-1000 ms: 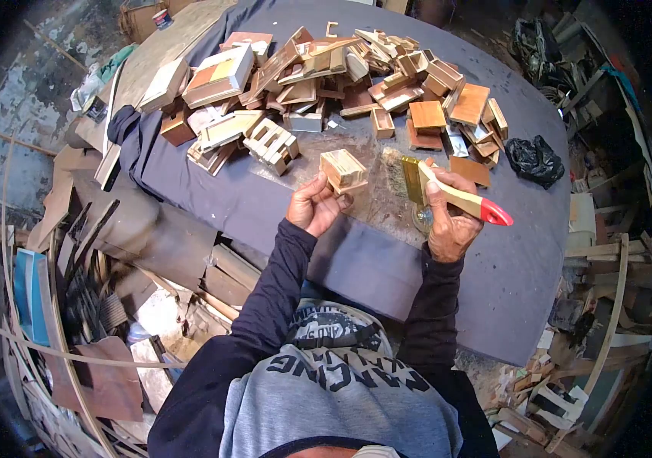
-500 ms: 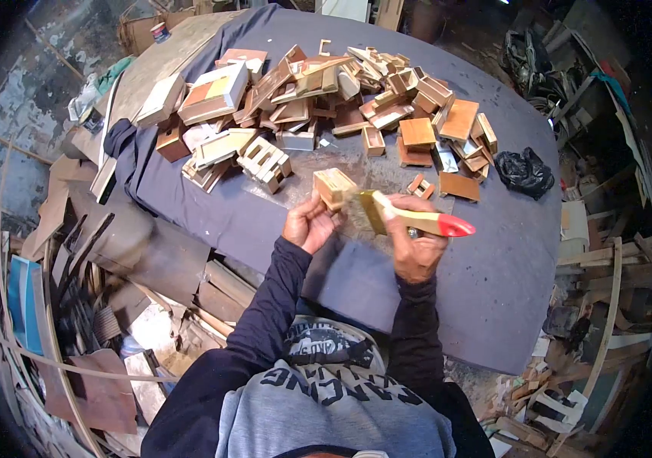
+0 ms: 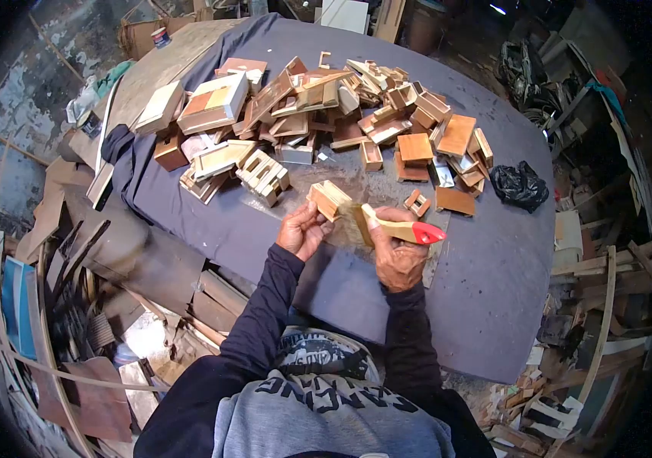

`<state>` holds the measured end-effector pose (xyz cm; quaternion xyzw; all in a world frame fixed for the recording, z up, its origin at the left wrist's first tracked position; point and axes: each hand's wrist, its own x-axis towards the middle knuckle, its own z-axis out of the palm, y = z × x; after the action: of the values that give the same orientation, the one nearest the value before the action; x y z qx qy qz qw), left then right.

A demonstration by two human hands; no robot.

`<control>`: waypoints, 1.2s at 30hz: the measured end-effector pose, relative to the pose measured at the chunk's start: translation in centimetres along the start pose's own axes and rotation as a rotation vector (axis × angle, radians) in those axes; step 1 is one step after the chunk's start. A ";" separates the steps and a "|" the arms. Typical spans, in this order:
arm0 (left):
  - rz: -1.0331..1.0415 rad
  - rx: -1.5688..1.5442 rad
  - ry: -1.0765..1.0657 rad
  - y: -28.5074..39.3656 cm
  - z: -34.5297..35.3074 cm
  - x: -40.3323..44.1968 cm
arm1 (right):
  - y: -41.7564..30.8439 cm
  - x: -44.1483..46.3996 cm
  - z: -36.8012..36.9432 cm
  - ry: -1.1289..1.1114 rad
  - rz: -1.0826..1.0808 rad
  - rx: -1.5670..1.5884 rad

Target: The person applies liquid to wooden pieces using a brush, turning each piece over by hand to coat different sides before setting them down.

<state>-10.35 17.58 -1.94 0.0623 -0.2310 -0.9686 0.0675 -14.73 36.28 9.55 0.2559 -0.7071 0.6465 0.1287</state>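
My left hand [image 3: 304, 230] grips a small wooden box [image 3: 330, 198] between thumb and fingers, above the near part of the cloth-covered table. In my right hand [image 3: 400, 258] is a paintbrush [image 3: 402, 230] with a pale wooden handle and a red tip, its bristles pointing left. The bristles are at the box's right side; blur hides whether they touch it. Just beyond the brush lies a small slotted wooden piece [image 3: 417, 203]. Left of the box, a slatted wooden block [image 3: 263, 177] rests at the edge of the pile.
A large heap of wooden boxes and pieces [image 3: 295, 103] covers the far side of the dark cloth [image 3: 486, 305]. To the right sits a crumpled black plastic bag [image 3: 519, 186]. Wood scraps [image 3: 570, 366] litter the floor on both sides. A small can [image 3: 161, 37] stands far left.
My right hand and the paintbrush have moved left and slightly down, nearer the box. The left hand with the box has shifted a little left, and the whole view has turned slightly.
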 end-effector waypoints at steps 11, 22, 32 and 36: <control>-0.012 0.063 0.152 -1.0 -1.3 -0.4 | 1.7 -0.5 0.6 -0.035 0.120 -0.071; -0.069 -0.057 0.275 -1.0 -0.4 -0.5 | 2.6 -0.9 1.1 -0.056 0.323 0.011; 0.036 0.241 0.703 -2.4 -1.0 0.1 | 4.0 -2.7 1.4 0.023 0.209 -0.101; 0.187 0.330 0.768 -3.2 0.7 0.6 | 4.3 -2.9 1.5 -0.079 0.060 -0.226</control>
<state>-11.36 20.61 -2.85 0.4072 -0.3454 -0.8149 0.2254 -14.31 35.50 4.22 0.2438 -0.7873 0.5557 0.1091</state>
